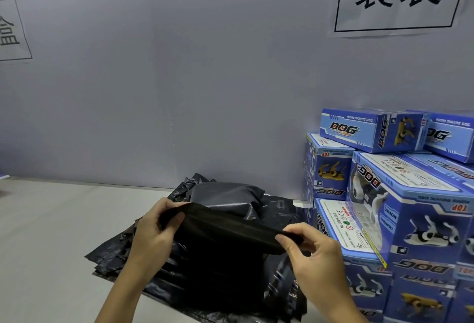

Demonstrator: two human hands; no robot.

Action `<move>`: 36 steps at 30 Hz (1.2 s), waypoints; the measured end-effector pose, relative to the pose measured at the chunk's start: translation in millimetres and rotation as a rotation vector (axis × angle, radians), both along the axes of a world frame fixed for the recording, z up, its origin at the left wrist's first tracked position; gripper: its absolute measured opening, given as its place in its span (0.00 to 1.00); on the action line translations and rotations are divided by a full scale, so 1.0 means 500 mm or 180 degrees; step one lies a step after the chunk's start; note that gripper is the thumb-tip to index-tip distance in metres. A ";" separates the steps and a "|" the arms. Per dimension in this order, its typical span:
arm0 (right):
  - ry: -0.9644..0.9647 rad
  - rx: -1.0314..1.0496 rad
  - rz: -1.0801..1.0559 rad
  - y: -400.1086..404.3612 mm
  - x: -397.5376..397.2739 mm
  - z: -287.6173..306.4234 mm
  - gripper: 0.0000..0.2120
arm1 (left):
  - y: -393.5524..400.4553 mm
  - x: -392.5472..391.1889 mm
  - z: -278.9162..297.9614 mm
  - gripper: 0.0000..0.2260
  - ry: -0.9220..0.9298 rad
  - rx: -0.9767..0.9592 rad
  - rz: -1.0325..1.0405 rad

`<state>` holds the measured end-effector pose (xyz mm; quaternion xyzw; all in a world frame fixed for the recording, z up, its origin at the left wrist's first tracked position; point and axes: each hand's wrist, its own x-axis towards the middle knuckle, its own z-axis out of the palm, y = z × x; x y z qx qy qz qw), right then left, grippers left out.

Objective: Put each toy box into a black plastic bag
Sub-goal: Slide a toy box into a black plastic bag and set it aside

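Holding one black plastic bag (225,230) above the stack of black bags (195,271) on the table (51,232): left hand (154,230) pinches one edge of the mouth, right hand (307,248) pinches the opposite edge. Film looks thin, limp and slick; likely clings shut, so grip at the rim. Beyond it lies a bagged bundle (225,194). Toy boxes (410,220) are stacked at right, not yet bagged; stiff card, probably light, best taken by the sides.
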<state>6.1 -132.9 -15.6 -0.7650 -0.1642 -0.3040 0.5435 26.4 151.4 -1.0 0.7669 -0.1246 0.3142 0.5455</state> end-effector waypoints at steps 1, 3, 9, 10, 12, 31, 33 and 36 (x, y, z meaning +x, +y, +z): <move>-0.0025 0.0103 -0.0021 0.001 0.000 0.001 0.11 | -0.010 0.002 -0.003 0.17 -0.0080 0.0014 0.0092; -0.0079 0.0304 -0.0048 0.006 -0.002 0.003 0.08 | -0.030 0.003 -0.009 0.15 -0.0271 0.0011 0.0283; 0.0004 0.0677 -0.0061 0.019 -0.005 0.015 0.04 | -0.079 -0.008 -0.011 0.10 -0.0885 -0.0037 0.0854; 0.0057 0.0672 -0.0071 0.019 0.001 0.013 0.06 | -0.082 -0.007 -0.012 0.09 -0.0876 -0.0066 0.0932; 0.0212 0.0660 -0.0113 0.021 0.018 0.007 0.08 | -0.086 -0.002 -0.019 0.11 -0.0692 -0.0157 0.1073; 0.1189 -0.0239 -0.0653 0.112 0.064 -0.061 0.04 | -0.048 0.037 -0.047 0.11 0.1920 -0.0902 0.0917; 0.0768 -0.0407 -0.0961 0.121 0.053 -0.059 0.11 | -0.051 0.031 -0.044 0.03 0.1696 -0.0883 0.1123; -0.0037 -0.0919 -0.1086 0.125 0.040 -0.051 0.14 | -0.058 0.017 -0.034 0.10 0.0886 -0.0351 0.1465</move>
